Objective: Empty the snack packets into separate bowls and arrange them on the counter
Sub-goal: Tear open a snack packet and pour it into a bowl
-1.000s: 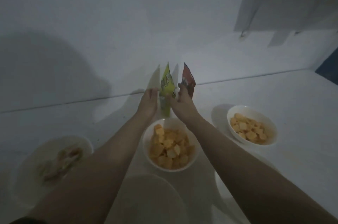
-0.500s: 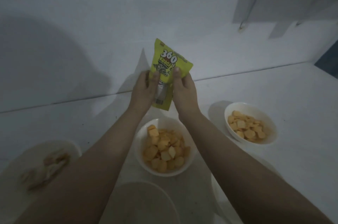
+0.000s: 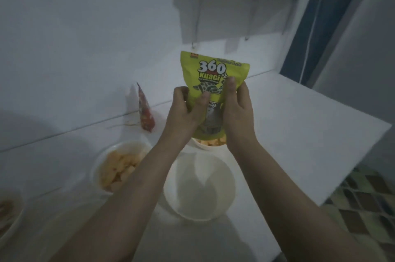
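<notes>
1. Since half a second ago, both hands have brought the yellow-green packet (image 3: 213, 82) higher and closer, and the view has swung right, so the bowls now sit further left and lower in the picture.
2. The left hand (image 3: 183, 112) holds the packet's left side, thumb across the front and fingers curled behind it.
3. The right hand (image 3: 236, 107) grips the right side the same way, thumb pressed on the printed face.
4. The packet is upright in the air above the counter (image 3: 310, 124), its top edge not yet torn.
5. An empty white bowl (image 3: 199, 186) stands on the counter under the forearms, towards the front edge.
6. A bowl of orange snack pieces (image 3: 116, 165) sits just to its left, partly hidden by the left forearm.
7. Another filled bowl (image 3: 208, 144) shows only a sliver below the packet.
8. A third dish (image 3: 8, 216) is cut off at the left edge.
9. A red packet (image 3: 145, 109) leans against the back wall, at the counter's rear edge.
</notes>
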